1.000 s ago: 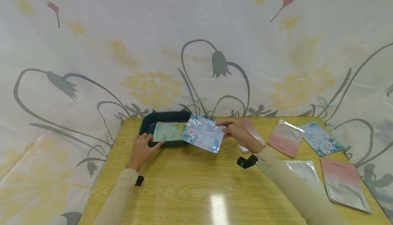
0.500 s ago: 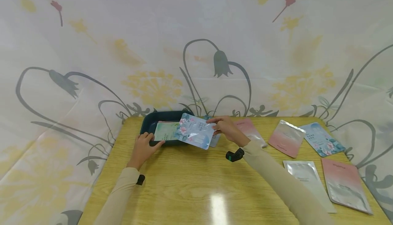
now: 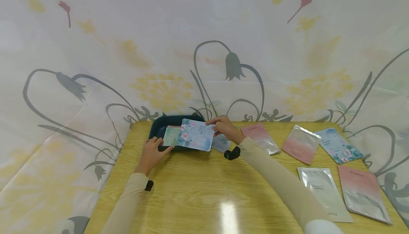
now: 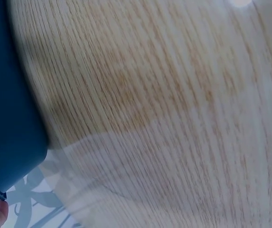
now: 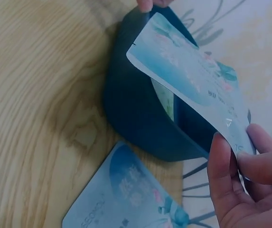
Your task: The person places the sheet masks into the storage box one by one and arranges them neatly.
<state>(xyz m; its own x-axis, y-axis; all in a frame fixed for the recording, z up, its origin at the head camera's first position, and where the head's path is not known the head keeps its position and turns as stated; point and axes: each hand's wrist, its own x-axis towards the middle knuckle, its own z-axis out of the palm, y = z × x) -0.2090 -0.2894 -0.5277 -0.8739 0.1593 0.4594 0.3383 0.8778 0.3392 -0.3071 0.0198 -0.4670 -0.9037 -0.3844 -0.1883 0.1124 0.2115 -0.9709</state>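
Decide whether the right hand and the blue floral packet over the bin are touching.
Touching: the right wrist view shows the right hand pinching the blue floral packet by one end.

Soft, fairly even light covers the yellow wood-grain worktop (image 3: 179, 198), with a white glare at its near middle. Both wrist views look cooler, dimmer and softly blurred; faint shadow lies beside the dark blue, round-cornered plastic tray (image 5: 131, 104).
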